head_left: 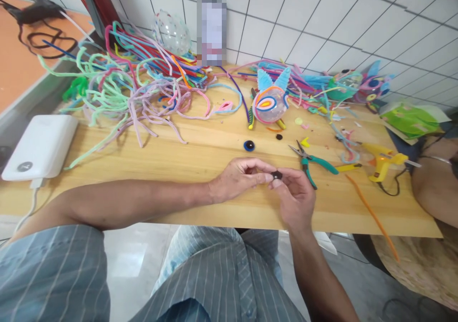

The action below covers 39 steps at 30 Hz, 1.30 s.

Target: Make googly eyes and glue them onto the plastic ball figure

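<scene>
Near the front edge of the table, my left hand point(241, 179) and my right hand point(295, 193) meet over a small black piece point(276, 175) with a light dot on it. Fingertips of both hands pinch it; its exact kind is too small to tell. Just beyond lies a round blue and black eye point(249, 145), flat on the wood. A second small black piece point(279, 137) rests to its right. Farther back stands a clear ball point(275, 107) with blue ears and a ringed, coloured eye. Green-handled pliers point(309, 162) lie beside my right hand.
Fuzzy pipe cleaners point(118, 88) heap up at the back left, near a white power bank point(39, 145). A phone point(213, 31) leans on the tiled wall. At right are a yellow glue gun point(386, 162), an orange pipe cleaner point(372, 217) over the edge, and another person's arm point(434, 179).
</scene>
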{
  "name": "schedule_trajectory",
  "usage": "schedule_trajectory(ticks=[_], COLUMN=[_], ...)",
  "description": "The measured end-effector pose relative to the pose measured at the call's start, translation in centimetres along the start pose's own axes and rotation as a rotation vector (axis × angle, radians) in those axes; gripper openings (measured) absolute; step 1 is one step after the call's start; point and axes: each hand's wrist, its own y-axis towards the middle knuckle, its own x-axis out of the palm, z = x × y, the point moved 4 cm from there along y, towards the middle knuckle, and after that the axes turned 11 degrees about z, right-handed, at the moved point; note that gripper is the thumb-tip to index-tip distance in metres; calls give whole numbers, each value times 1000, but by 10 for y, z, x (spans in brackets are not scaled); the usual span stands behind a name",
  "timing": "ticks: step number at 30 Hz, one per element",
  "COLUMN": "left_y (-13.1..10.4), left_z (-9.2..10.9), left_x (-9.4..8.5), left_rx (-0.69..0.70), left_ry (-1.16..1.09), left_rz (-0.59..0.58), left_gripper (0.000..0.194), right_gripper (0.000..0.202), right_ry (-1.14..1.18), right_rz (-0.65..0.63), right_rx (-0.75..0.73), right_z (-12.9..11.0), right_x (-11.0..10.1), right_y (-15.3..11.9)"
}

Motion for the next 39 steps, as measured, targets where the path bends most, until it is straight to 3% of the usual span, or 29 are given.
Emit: schedule_trajectory(ticks=[4, 11, 20, 39], left_y=[0, 0, -2, -1], left_z=[1, -3, -2, 0], left_x=[2, 1, 3, 0], left_rx=[-29, -61, -41, 10], left_ry=[-45, -81, -82, -21], left_rz=[-4, 59, 23, 8], left_gripper=[39, 41, 44, 44], right_gripper=[20, 40, 25, 24], right_ry=[-28, -113, -322, -371], right_rz=[-5, 23, -36, -35], right_rx=[-14, -153, -345, -410], right_z=[0, 0, 3, 3], right_x=[-1, -5, -8, -9], right_y=[1, 0, -2, -5])
